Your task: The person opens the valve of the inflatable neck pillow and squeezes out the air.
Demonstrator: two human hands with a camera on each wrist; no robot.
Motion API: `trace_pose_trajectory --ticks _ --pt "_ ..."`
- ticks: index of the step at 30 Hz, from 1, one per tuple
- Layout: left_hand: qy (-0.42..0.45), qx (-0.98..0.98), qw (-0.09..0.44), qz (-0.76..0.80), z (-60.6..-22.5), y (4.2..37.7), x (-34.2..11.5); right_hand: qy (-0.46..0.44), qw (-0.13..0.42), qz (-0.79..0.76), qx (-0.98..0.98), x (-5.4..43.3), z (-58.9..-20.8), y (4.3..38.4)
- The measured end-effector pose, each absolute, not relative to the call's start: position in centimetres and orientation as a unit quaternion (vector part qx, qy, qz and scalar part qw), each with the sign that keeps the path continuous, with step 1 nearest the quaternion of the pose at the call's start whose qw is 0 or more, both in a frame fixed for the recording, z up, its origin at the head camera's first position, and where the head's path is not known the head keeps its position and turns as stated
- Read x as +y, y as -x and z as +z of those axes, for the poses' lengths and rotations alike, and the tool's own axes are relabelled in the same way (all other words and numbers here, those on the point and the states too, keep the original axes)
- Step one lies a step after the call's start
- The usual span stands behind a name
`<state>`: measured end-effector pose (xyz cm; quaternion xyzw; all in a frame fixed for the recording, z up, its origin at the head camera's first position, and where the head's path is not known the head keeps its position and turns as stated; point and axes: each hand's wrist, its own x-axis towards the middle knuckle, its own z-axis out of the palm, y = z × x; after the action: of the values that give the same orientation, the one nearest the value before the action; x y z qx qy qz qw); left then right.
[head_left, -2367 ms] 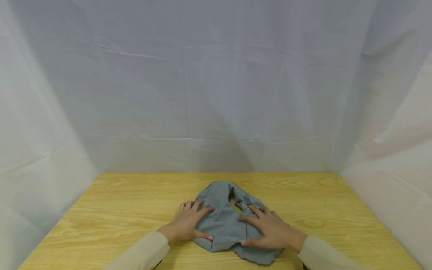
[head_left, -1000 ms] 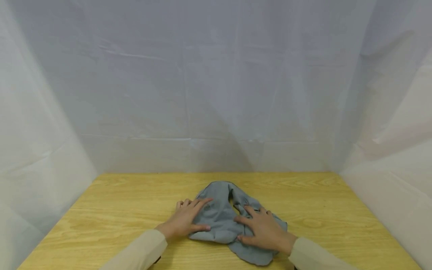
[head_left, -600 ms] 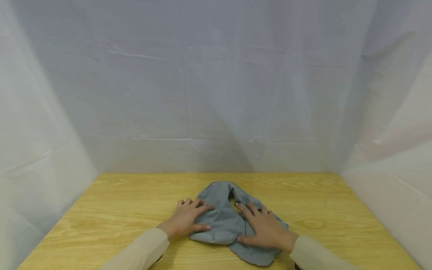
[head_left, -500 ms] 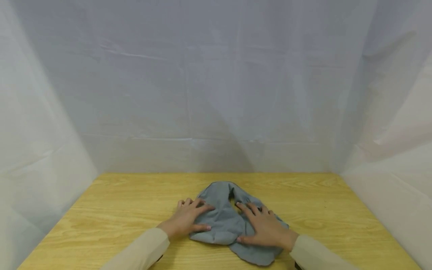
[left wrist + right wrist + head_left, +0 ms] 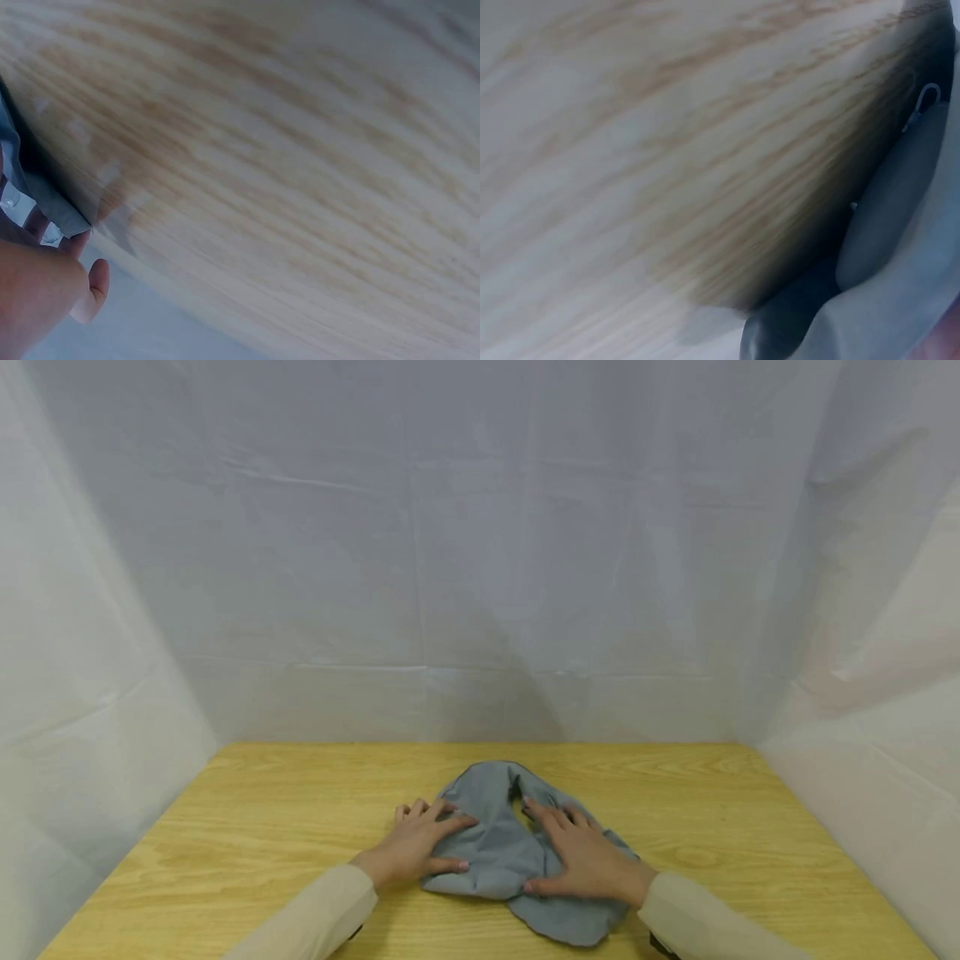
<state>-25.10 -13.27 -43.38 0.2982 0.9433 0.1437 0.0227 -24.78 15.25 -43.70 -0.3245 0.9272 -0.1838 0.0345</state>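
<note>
A soft grey cloth piece (image 5: 491, 860), wrinkled and with a narrow opening toward its far side, lies in the head view near the table's front. My left hand (image 5: 408, 852) rests on its left side, thumb and index finger spread over the fabric. On its right part lies my right hand (image 5: 588, 860), thumb at a crease near the middle and fingers reaching to the opening. In the left wrist view, fingers touch the edge of the cloth (image 5: 56, 206). The right wrist view has thick folds of cloth (image 5: 900, 300), with a thin pale loop at the edge.
The cloth lies on a yellow wood-grain table (image 5: 300, 802). White sheeting (image 5: 480, 568) hangs behind the table and along both sides. Beige sleeves (image 5: 315, 914) cover my forearms.
The cloth's near left edge has drawn back and bunched. My right hand has moved slightly left, its fingers now at the opening; my left hand has shifted a little left.
</note>
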Motion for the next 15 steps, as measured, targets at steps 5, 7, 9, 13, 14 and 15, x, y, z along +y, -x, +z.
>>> trace_pose_trajectory --ticks 5,7,9,13,14,15 --pt "-0.297 0.944 0.024 0.140 -43.61 25.19 -13.28 0.326 0.032 -0.191 0.925 14.92 -43.63 24.79" --pt "-0.296 0.945 0.026 0.140 -43.69 25.23 -13.29 0.327 0.032 -0.184 0.926 14.75 -43.67 24.88" --pt "-0.296 0.944 0.025 0.141 -43.64 25.20 -13.28 0.328 0.034 -0.173 0.928 14.60 -43.78 25.00" --pt "-0.298 0.944 0.022 0.142 -43.55 25.08 -13.21 0.332 0.037 -0.151 0.930 14.43 -43.94 25.21" --pt "-0.298 0.944 0.021 0.141 -43.54 25.06 -13.18 0.331 0.039 -0.148 0.931 14.40 -43.92 25.22" --pt "-0.298 0.944 0.022 0.140 -43.56 25.06 -13.17 0.330 0.041 -0.146 0.932 14.36 -43.89 25.23"
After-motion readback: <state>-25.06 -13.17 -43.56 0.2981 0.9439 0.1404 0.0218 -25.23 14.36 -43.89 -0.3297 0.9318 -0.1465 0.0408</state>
